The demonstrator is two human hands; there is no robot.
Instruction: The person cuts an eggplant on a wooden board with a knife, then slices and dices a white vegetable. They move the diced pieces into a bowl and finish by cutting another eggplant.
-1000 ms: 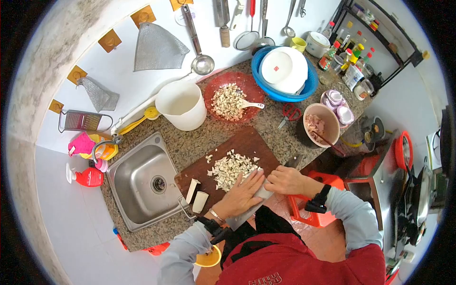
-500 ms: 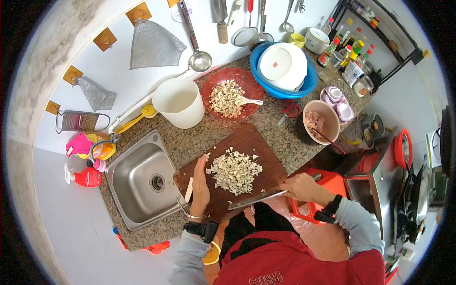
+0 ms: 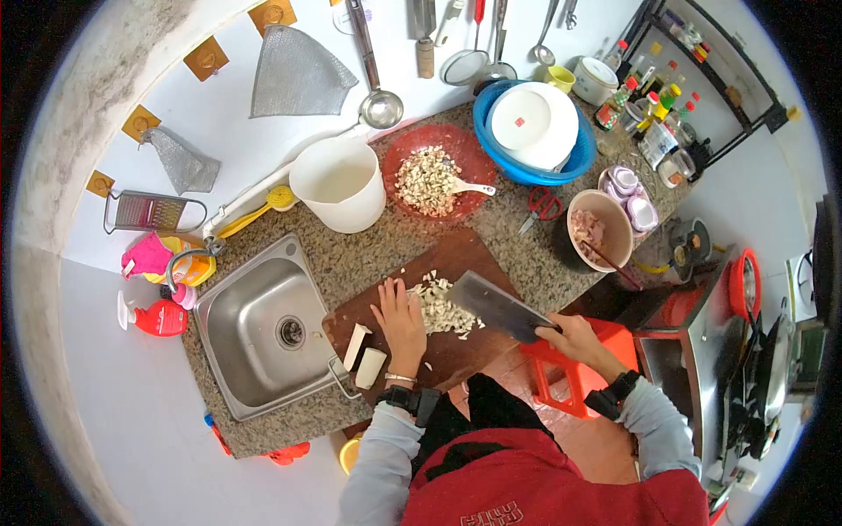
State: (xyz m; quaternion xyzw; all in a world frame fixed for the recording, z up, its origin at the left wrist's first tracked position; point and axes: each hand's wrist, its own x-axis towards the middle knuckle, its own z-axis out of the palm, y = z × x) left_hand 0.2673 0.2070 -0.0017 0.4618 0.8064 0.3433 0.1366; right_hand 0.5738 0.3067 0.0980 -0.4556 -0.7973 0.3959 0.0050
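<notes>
My right hand (image 3: 572, 340) grips the handle of a cleaver (image 3: 498, 305), its broad dark blade tilted over the right part of a pile of chopped white pieces (image 3: 443, 307). On the pile's left side rests my left hand (image 3: 401, 317), fingers stretched and slightly spread, palm toward the board. Some pieces are hidden beneath the hand and blade. The pile lies on a dark brown wooden cutting board (image 3: 469, 250). Left of my left hand, two pale uncut blocks (image 3: 370, 368) lie at the board's left edge.
A steel sink (image 3: 254, 386) adjoins the board's left side. Behind stand a white bucket (image 3: 338, 188), a red bowl (image 3: 478, 145) of diced food and a blue basin (image 3: 579, 162). Red scissors (image 3: 545, 203) and a bowl of raw meat (image 3: 605, 210) lie to the right.
The cleaver has swung up from the board's near edge to over the pile, its broad face now showing. My left hand has shifted right onto the pieces, uncovering the pale blocks.
</notes>
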